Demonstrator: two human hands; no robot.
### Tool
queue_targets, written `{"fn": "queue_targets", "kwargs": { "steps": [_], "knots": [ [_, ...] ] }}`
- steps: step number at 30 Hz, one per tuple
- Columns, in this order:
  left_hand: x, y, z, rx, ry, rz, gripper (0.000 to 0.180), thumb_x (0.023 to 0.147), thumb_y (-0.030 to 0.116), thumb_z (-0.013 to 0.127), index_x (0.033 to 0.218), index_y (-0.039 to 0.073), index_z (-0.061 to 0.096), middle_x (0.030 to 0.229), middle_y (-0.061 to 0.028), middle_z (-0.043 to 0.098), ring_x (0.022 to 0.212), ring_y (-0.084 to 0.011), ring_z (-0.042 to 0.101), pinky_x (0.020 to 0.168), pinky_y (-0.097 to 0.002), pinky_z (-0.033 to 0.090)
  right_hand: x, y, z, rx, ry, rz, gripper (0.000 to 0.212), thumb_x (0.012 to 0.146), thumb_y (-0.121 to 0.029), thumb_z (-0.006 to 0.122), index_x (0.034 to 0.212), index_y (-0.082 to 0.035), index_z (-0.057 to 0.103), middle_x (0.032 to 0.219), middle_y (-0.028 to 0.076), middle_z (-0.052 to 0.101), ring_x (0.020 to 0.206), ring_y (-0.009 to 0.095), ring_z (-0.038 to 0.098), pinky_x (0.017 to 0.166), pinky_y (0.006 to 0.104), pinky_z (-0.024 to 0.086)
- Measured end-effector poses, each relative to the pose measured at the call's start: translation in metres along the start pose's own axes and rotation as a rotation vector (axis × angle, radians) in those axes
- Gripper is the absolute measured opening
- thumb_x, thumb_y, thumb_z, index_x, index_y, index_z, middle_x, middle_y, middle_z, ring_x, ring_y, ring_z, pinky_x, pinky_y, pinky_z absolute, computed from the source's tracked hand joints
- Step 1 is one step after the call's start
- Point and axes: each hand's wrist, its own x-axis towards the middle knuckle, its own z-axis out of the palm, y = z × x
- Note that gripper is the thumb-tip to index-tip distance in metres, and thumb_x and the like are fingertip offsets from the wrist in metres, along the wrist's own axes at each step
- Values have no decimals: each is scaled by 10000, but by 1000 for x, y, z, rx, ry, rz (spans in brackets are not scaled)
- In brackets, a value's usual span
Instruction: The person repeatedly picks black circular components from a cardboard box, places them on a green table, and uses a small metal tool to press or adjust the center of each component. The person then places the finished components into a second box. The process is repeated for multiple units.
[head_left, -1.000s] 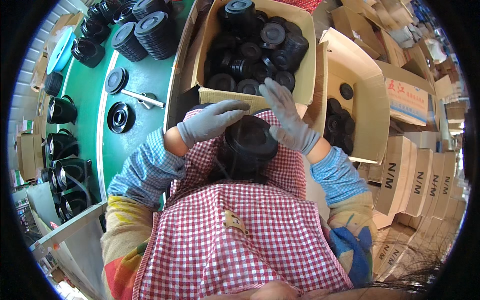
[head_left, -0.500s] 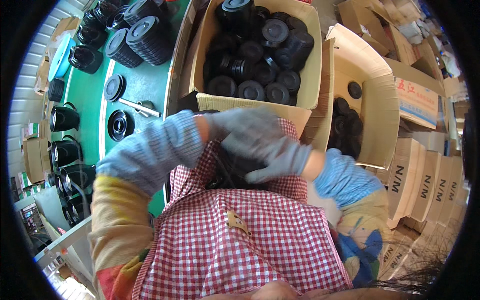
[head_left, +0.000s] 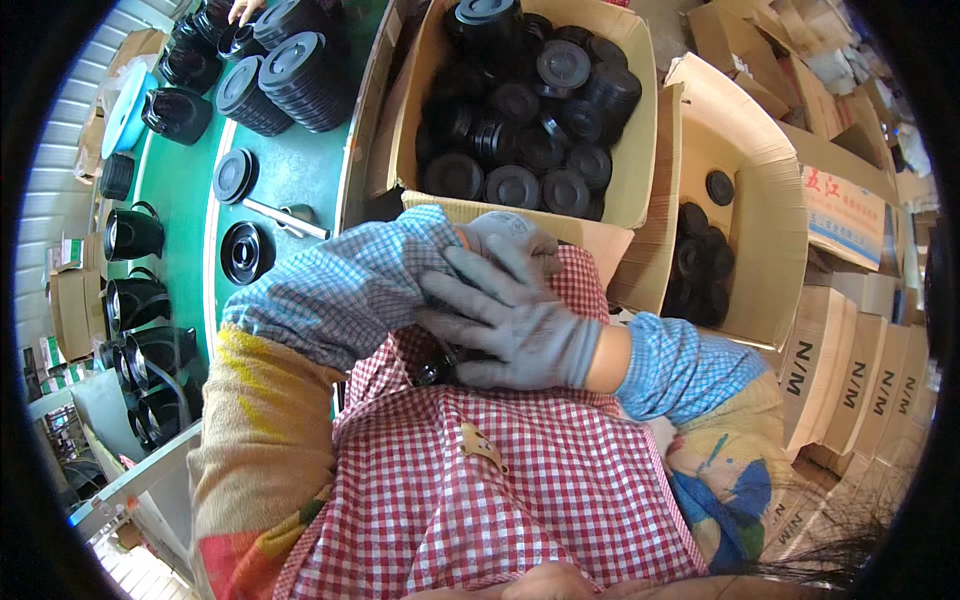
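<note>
My left hand [head_left: 510, 238], in a grey glove, is bent over my lap beyond the right hand, with its fingers curled down. What those fingers hold, if anything, is hidden. My right hand [head_left: 520, 335], gloved too, lies across with its fingers stretched and spread, the tips reaching the left sleeve cuff [head_left: 425, 245]. Beneath the hands, a shiny black piece [head_left: 432, 370] shows in part against the red checked apron [head_left: 480, 490]. Most of it is covered, so its kind cannot be made out.
Ahead stands a cardboard box [head_left: 640, 130] of black round lids [head_left: 515, 187]; a second box [head_left: 770, 230] with fewer is at right. On the green table [head_left: 180, 230] are lid stacks [head_left: 300, 80], black jugs [head_left: 133, 232] and a white rod [head_left: 285, 217]. Another person's hand [head_left: 243, 10] shows far left.
My right hand has shifted left and spread its fingers, covering more of the black piece. My left hand shows curled beyond it. Another person's hand has appeared at the far left. The view shifted slightly.
</note>
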Motion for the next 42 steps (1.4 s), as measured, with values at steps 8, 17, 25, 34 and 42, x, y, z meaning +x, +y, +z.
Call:
{"fn": "queue_targets", "kwargs": {
  "steps": [8, 17, 25, 34, 42],
  "knots": [
    [13, -70, 78, -146, 325, 482, 351, 995, 244, 579, 1328, 137, 610, 1336, -125, 616, 1276, -294, 571, 1082, -422, 461, -18, 23, -13, 125, -181, 3, 680, 859, -556, 627, 1460, -249, 539, 1625, 125, 328, 1507, 402, 239, 1195, 641, 130],
    [-8, 34, -28, -138, 11, -147, 309, 987, 210, 604, 1284, 133, 641, 1334, -122, 602, 1204, -298, 621, 1081, -399, 487, -51, 52, -24, 51, -95, -32, 1000, 630, -644, 766, 1476, -172, 518, 1561, 122, 398, 1445, 392, 322, 1179, 630, 153],
    [30, -26, 28, -313, 69, 410, 404, 999, 265, 599, 1343, 53, 578, 1378, -145, 584, 1019, -334, 704, 793, -496, 608, -5, -8, 17, -67, -116, 120, 746, 808, -549, 665, 1482, -266, 516, 1620, 153, 327, 1496, 424, 233, 1181, 651, 123],
    [-15, -3, 13, -469, 307, 446, 299, 938, 180, 677, 1207, 50, 666, 1322, -165, 581, 1283, -324, 551, 996, -474, 514, -40, 64, -19, 13, -216, -87, 739, 767, -497, 705, 1452, -274, 540, 1607, 168, 322, 1497, 415, 248, 1175, 581, 276],
    [10, 6, 22, -425, 190, -116, 264, 1003, 259, 601, 1121, 42, 694, 1077, -166, 661, 928, -331, 689, 842, -406, 563, 0, -9, 15, 64, -55, 202, 625, 847, -491, 644, 1428, -276, 566, 1630, 196, 275, 1509, 435, 199, 1152, 679, 149]
  ]
}}
